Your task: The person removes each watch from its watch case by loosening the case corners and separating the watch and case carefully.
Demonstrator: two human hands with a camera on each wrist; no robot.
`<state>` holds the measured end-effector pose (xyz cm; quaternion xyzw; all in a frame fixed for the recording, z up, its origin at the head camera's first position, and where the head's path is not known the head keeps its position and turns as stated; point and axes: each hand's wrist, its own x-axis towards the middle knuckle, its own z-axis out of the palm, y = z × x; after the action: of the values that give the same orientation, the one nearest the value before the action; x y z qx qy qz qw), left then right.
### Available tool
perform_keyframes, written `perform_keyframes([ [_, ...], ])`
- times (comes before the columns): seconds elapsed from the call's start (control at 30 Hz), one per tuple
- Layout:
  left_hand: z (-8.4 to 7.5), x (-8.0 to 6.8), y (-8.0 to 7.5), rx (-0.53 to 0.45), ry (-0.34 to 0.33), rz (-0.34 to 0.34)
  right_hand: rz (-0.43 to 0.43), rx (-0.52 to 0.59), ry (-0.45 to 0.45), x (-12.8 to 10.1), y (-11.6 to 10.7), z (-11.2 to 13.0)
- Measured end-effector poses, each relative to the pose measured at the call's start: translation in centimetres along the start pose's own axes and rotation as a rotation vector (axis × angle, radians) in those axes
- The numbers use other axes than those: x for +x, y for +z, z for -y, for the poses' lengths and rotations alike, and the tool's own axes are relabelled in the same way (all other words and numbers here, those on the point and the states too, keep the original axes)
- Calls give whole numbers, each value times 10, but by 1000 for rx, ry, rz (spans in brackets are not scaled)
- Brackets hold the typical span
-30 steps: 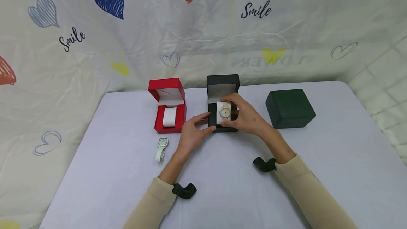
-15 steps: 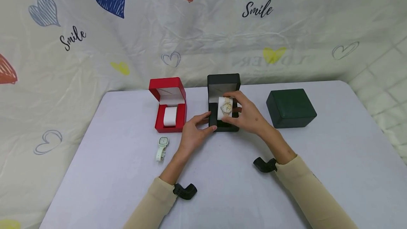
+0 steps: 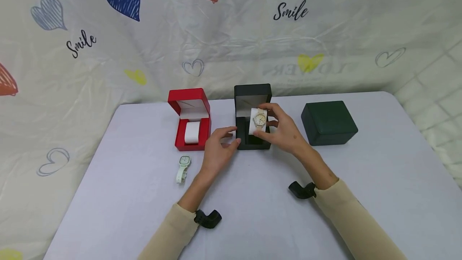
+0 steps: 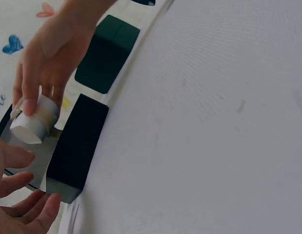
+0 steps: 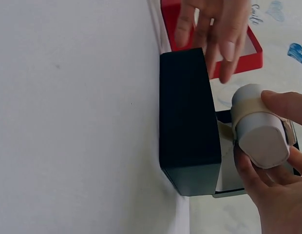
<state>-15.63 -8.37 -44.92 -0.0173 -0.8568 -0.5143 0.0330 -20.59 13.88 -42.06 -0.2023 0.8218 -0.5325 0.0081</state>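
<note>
My right hand (image 3: 285, 131) pinches a white watch cushion (image 5: 263, 145) between thumb and fingers, above the open black watch box (image 3: 243, 131). Round the cushion runs a wristwatch (image 3: 259, 120) with a round pale dial and a beige strap (image 5: 250, 108). The box's dark hollow shows below the cushion; its lid stands up at the back. My left hand (image 3: 217, 151) is at the box's left side, thumb and fingers spread and relaxed, fingertips right beside its edge. In the left wrist view those fingers (image 4: 17, 181) hold nothing.
An open red watch box (image 3: 179, 136) with a bare white cushion (image 3: 192, 132) stands to the left. Before it lies a pale watch (image 3: 183, 169) with a squarish dial. A closed green box (image 3: 331, 120) sits right, and a printed sheet (image 3: 238, 31) hangs behind the table.
My right hand has lifted the cushion with the watch up and slightly right out of the black box. My left fingers have drawn slightly back from the box's left side.
</note>
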Motion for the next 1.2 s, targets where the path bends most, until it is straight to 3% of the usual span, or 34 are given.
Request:
perform_keyframes([
  [0.2,-12,2,3,-91,83,-32,-26,-2,-21,-4,3,1],
  [0.4,-20,3,7,-204,50,32,-33,38,-29,-8,6,4],
  [0.6,-24,5,9,-231,23,64,-49,50,-48,-12,7,6],
  [1.2,-27,9,12,-364,33,141,-52,42,-83,-19,11,9],
])
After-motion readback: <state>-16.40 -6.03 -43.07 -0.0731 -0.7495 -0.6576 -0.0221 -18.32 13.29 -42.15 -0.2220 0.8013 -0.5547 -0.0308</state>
